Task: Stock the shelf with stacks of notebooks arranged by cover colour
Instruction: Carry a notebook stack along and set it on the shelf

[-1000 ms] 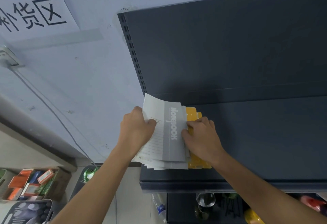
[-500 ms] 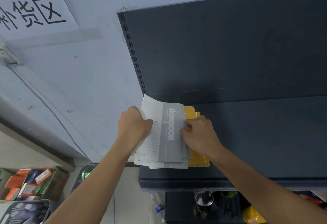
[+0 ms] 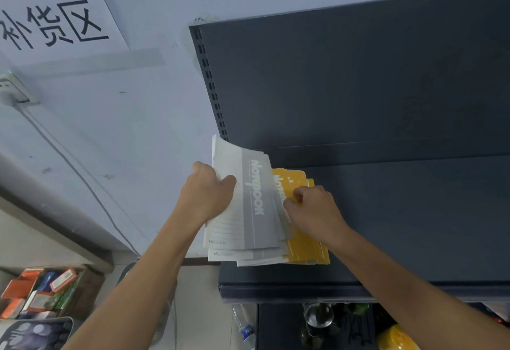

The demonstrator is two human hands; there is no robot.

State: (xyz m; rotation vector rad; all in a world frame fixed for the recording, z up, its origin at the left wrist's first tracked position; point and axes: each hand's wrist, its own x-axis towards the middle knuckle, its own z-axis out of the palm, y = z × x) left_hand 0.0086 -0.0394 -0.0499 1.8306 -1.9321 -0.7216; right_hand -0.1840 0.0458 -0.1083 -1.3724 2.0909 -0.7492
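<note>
While your left hand curls round the left edge of the grey notebooks, thumb laid across the top cover and fingers hidden beneath, its forearm reaches up from below. Your right hand comes in from the lower right, knuckles up, fingers bent tight at the seam where the grey stack overlaps the yellow notebooks; whether it pinches either stack you cannot tell. The grey stack is fanned, its top cover bowed upward at the far end. The yellow stack lies flat at the left front corner of the dark shelf.
</note>
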